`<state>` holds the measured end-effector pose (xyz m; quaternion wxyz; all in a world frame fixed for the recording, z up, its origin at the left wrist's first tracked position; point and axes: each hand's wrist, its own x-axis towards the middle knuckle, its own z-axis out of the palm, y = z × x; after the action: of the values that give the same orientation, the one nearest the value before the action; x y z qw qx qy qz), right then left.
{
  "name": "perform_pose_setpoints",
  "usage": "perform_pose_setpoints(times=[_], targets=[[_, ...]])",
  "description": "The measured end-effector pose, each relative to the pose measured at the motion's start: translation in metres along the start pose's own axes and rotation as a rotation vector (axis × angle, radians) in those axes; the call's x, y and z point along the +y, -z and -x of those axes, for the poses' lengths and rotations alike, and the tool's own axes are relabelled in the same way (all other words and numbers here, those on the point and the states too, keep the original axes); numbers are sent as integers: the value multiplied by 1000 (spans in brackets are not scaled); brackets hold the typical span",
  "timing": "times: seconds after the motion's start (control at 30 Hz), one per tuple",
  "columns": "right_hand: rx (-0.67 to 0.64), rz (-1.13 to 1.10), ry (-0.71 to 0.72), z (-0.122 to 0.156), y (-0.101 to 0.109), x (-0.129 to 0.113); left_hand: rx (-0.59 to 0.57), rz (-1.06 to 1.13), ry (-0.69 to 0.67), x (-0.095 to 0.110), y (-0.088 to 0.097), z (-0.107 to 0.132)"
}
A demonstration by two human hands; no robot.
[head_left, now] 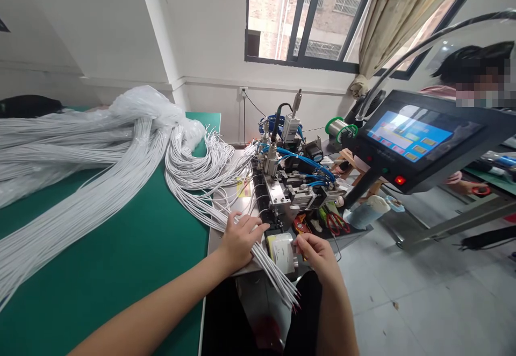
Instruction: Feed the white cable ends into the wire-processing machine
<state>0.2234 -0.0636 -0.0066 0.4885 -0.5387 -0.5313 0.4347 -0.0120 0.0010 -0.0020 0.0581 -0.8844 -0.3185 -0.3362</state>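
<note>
My left hand [242, 240] is curled over a bundle of white cables [274, 275] at the front edge of a metal plate. Past the hand, the cable ends hang over the edge and show small reddish tips. My right hand [318, 254] has thumb and forefinger pinched together beside a pale, label-covered cylinder [282, 253]; what lies between the fingertips is too small to make out. Just beyond both hands stands a bench machine [278, 184] with blue air tubes and metal cylinders. Several cables run along its left side.
Long white cables [113, 194], partly under clear plastic [145, 103], cover much of the green table [161, 259]. A touchscreen panel [419, 133] leans in at right. Red-handled scissors [336, 222] lie near the machine, by a wire spool [341, 130]. Another person sits behind the panel.
</note>
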Motion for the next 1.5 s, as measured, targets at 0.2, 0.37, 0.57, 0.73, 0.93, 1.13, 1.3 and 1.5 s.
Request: perform_pose_setpoints(times=[0.2,0.37,0.57,0.73,0.93,1.13,1.3,1.5], targets=[[-313,196,53,18,2,-27,63,78,0,-1,0,2],[-585,352,67,26,5,-34,55,109,11,-2,-2,3],[-557,344,111,25,5,-36,86,115,-20,-3,-3,4],[-351,280,101,23,11,-29,43,70,-218,-4,-1,3],[3,93,7,17,20,-12,85,23,-363,1,8,-1],[118,-15,19,11,7,-8,144,8,-429,3,11,-6],[256,-71,39,3,-7,-2,150,-18,-424,3,9,-6],[297,-127,38,-2,-17,4,77,-11,-383,2,3,-2]])
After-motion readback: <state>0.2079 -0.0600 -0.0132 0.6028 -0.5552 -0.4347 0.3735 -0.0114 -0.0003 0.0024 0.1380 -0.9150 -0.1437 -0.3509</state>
